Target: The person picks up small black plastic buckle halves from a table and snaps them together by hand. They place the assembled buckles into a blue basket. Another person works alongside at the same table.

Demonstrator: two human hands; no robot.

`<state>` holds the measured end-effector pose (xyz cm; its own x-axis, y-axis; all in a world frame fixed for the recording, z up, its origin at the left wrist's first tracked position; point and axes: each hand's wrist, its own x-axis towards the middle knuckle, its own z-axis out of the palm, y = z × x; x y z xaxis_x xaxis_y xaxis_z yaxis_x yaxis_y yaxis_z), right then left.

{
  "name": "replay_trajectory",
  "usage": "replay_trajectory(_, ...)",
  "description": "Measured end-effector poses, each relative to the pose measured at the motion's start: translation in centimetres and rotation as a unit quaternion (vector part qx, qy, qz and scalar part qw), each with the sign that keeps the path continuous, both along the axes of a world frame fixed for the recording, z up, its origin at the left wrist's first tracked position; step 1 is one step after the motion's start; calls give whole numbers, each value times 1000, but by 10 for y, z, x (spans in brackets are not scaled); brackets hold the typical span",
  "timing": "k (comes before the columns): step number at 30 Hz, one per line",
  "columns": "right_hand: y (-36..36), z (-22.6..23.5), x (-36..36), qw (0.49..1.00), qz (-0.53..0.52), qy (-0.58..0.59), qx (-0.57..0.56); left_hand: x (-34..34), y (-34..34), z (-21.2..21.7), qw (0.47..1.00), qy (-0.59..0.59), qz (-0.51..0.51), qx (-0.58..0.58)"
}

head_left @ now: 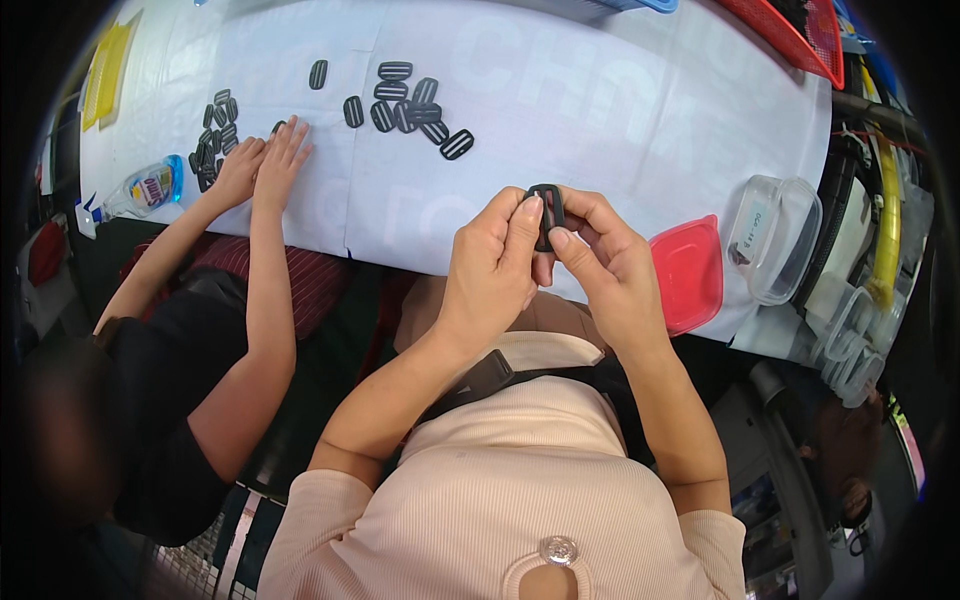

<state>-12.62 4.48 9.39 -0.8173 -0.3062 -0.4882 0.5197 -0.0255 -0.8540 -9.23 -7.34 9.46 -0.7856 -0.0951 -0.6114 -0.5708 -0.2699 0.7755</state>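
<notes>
Both my hands meet over the table's near edge, pinching one black plastic strap slider buckle (546,222) between them. My left hand (497,245) grips its left side with the thumb on top. My right hand (608,245) has its thumb at the lower right of the buckle, fingers curled behind. The buckle is tilted up toward me, its slots showing; its underside is hidden by my fingers. Farther off, slightly left, lies a loose cluster of similar black slider buckles (405,115). One more buckle (318,74) lies apart from them.
At left, a co-worker's hands (262,165) work beside another pile of black buckles (213,140). A bottle with blue liquid (150,190) lies near them. Right of my hands are a red lid (690,275) and a clear plastic container (775,240). A red basket (800,40) stands far right.
</notes>
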Motion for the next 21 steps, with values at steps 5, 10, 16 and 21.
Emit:
replay_trajectory(5, 3, -4, -5, 1000, 10, -8, -3, -3, 0, 1, 1000, 7, -1, -1)
replay_trajectory(10, -4, -5, -8, 997, -53, -29, 44, -1, 3, 1, 998, 35, -39, -24)
replay_trajectory(16, 6, -8, -29, 989, 4, -107, 100, 0, -2, 5, 991, -19, -77, 103)
replay_trajectory(21, 13, 0, -21, 992, -26, -122, -3, 0, -9, 1, 988, 10, -60, 145)
